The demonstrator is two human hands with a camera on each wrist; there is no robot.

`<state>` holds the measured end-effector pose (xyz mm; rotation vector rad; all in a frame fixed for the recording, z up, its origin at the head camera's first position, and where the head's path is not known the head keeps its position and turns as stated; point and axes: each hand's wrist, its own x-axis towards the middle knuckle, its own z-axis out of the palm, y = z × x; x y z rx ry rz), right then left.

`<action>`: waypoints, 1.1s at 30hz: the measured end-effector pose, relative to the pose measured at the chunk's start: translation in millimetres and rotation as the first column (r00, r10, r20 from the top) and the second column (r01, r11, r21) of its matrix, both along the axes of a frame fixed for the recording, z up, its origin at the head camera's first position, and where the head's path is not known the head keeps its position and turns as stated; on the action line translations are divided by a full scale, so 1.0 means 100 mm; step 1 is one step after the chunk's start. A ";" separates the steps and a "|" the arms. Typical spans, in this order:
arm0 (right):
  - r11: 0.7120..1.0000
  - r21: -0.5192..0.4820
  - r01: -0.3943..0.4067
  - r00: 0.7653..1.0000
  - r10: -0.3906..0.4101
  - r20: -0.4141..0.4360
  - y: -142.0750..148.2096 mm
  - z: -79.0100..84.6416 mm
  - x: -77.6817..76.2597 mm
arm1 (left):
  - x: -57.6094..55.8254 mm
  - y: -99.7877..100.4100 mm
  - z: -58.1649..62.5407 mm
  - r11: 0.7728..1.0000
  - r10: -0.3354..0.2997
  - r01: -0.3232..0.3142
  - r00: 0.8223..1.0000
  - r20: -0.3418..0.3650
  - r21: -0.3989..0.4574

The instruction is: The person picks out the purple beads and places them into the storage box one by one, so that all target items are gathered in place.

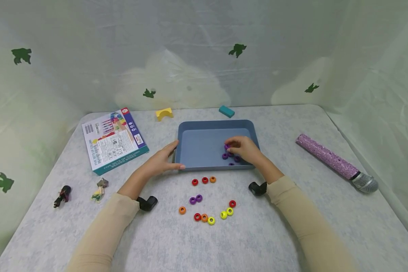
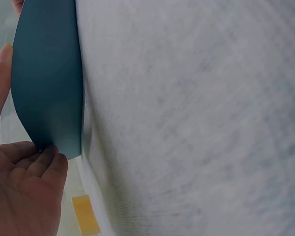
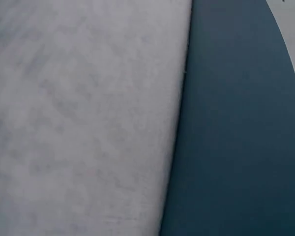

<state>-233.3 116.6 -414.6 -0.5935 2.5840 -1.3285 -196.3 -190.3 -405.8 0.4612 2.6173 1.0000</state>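
Note:
A blue-grey tray (image 1: 204, 143) lies at the middle of the table. My left hand (image 1: 161, 160) rests at its near left corner, fingers along the left side and thumb stretched to the front rim. The left wrist view shows those fingertips against the tray wall (image 2: 49, 88). Over the tray's right part, my right hand (image 1: 244, 149) pinches a purple bead (image 1: 226, 146) between thumb and fingertips. Several other purple beads (image 1: 237, 159) lie in the tray below that hand. The right wrist view holds only the tray's outer wall (image 3: 236, 123) and table; the hand is out of sight there.
In front of the tray lie loose red beads (image 1: 195, 182), orange beads (image 1: 182, 210), yellow beads (image 1: 223, 215) and purple beads (image 1: 192, 200). A boxed set (image 1: 113, 139) and two figurines (image 1: 64, 194) are left, a yellow block (image 1: 164, 113) and teal block (image 1: 226, 111) behind, a glittery microphone (image 1: 329, 158) right.

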 end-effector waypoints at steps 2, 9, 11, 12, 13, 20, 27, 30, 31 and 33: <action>0.999 0.034 0.014 1.000 -0.015 0.023 0.00 -0.03 -0.02 | 0.00 0.00 0.00 1.000 -0.001 0.001 1.000 -0.001 -0.003; 0.994 0.111 0.020 0.996 -0.029 0.080 -0.04 -0.05 -0.04 | 0.00 0.00 0.00 1.000 -0.010 0.010 1.000 -0.002 -0.004; 0.993 0.118 0.016 0.996 -0.027 0.089 -0.05 -0.05 -0.04 | 0.01 0.00 0.00 1.000 -0.011 0.011 1.000 -0.005 -0.008; 0.993 0.120 0.013 0.996 -0.024 0.089 -0.05 -0.04 -0.03 | 0.00 0.00 0.00 1.000 -0.009 0.009 1.000 -0.004 -0.010; 0.992 0.124 0.007 0.996 -0.018 0.088 -0.05 -0.04 -0.03 | 0.00 0.00 0.00 1.000 -0.008 0.008 1.000 -0.005 -0.013; 0.998 0.047 -0.029 1.000 0.029 0.001 -0.06 0.05 0.09 | 0.00 0.00 -0.01 1.000 -0.012 0.012 1.000 -0.010 -0.006; 0.965 -0.109 -0.239 0.958 0.216 -0.189 -0.21 0.16 0.50 | 0.00 0.00 -0.01 1.000 -0.010 0.010 1.000 -0.011 -0.007; 0.938 -0.135 -0.320 0.938 0.293 -0.185 -0.30 0.20 0.71 | 0.00 0.00 0.00 1.000 -0.007 0.007 1.000 -0.014 -0.008; 0.930 -0.140 -0.340 0.933 0.315 -0.173 -0.33 0.23 0.79 | 0.00 0.00 0.00 1.000 -0.004 0.004 1.000 -0.014 -0.006; 0.916 -0.145 -0.375 0.924 0.355 -0.144 -0.39 0.24 0.90 | 0.00 0.00 0.00 1.000 -0.002 0.002 1.000 -0.013 -0.007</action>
